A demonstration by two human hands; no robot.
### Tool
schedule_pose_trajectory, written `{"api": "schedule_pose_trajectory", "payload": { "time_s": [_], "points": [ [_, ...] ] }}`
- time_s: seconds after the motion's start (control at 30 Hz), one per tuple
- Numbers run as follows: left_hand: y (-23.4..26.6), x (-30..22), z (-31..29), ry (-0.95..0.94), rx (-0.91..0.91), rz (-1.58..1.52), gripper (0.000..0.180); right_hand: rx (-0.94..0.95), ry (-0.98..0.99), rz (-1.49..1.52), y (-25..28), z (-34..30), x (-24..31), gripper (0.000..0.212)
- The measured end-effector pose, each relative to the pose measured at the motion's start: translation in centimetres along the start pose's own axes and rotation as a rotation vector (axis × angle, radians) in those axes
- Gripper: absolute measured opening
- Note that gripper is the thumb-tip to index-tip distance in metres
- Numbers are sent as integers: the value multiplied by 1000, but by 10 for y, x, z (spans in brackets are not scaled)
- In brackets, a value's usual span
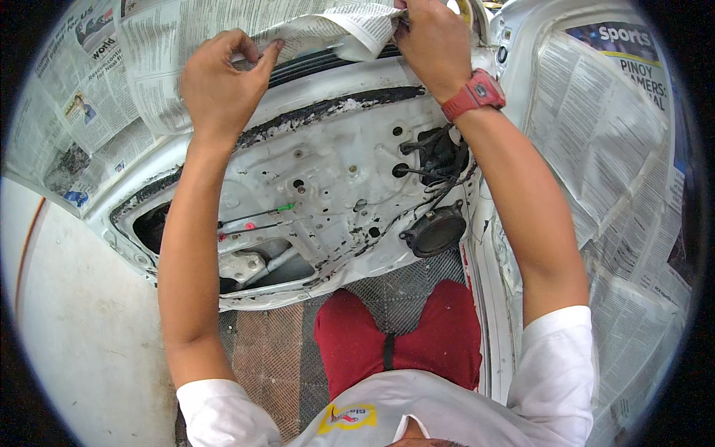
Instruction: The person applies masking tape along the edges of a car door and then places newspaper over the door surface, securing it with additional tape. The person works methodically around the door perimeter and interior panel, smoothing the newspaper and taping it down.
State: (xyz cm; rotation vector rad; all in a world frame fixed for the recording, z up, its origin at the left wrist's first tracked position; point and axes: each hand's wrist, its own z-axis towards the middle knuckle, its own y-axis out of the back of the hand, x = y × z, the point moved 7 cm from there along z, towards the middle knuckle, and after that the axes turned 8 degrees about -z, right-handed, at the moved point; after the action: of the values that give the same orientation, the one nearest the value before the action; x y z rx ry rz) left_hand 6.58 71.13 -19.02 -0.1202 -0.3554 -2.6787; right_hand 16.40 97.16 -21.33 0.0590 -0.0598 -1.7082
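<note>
A white car door [335, 156] with its inner trim off stands in front of me, showing bare metal, holes, black wiring and a round black speaker [435, 232]. Newspaper sheets [186, 30] cover its window area. My left hand [220, 82] pinches the lower edge of the newspaper along the top of the door panel. My right hand [436, 45], with a red watch [475, 94] on the wrist, grips the folded edge of the same paper further right.
More newspaper [618, 149] covers the car body at the right. A white panel [82, 328] lies at the lower left. My knees in red shorts [395, 335] rest over a chequered floor mat [275, 350] below the door.
</note>
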Motion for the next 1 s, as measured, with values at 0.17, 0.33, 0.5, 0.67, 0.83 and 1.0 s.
{"api": "schedule_pose_trajectory", "payload": {
  "time_s": [0.17, 0.33, 0.5, 0.67, 0.83, 1.0],
  "points": [
    [-9, -10, -8, -285, -71, 62, 16, -105, 0, -70, -21, -18, -4, 20],
    [-16, -3, -17, -554, 48, 226, 30, 9, 148, 56, -20, -44, -6, 31],
    [-20, 9, -22, -524, 218, 132, 31, 93, 302, 117, 0, -60, -3, 52],
    [-16, 6, -17, -364, 164, -20, 24, 97, 259, 52, -3, -39, 3, 43],
    [-13, -3, -9, -375, 96, -35, 20, 119, 157, -7, -10, -33, 5, 33],
    [-17, -1, -7, -312, 73, 32, 22, 131, 56, -42, -23, -25, -2, 22]
  ]
}}
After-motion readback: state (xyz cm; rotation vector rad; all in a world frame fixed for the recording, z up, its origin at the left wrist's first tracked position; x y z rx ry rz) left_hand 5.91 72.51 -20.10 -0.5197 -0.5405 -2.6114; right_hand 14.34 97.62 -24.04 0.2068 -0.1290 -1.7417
